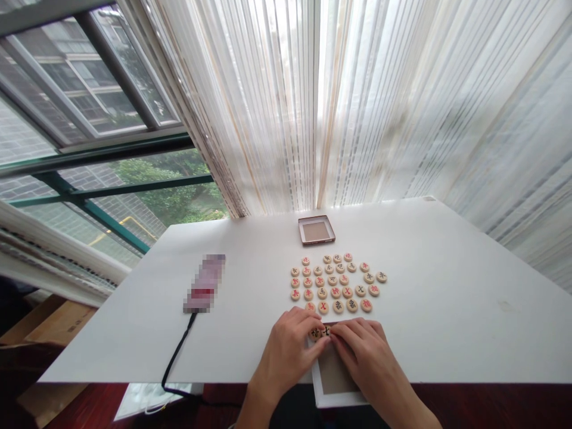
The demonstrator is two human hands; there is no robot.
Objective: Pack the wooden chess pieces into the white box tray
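At the table's front edge, a shallow box (317, 384) with white walls and a brown bottom sits under my hands. My left hand (288, 345) is closed, thumb and fingers around a round wooden Chinese chess piece (315, 333) with a black character, at the box's far left corner. Fingertips of my right hand (364, 351) are pressed together against a second black-lettered Chinese chess piece (326, 330) just to its right. Beyond the hands, several loose pieces (336, 292), marked in red or black, lie flat in uneven rows. My right fingers partly hide the box's far side.
A shallow box lid (316, 230) lies inner side up at the back of the white table (447, 286). On the left is a blurred purplish object (205, 283) with a black cord (176, 351) hanging over the front edge. Curtains (277, 107) and a window border the far side.
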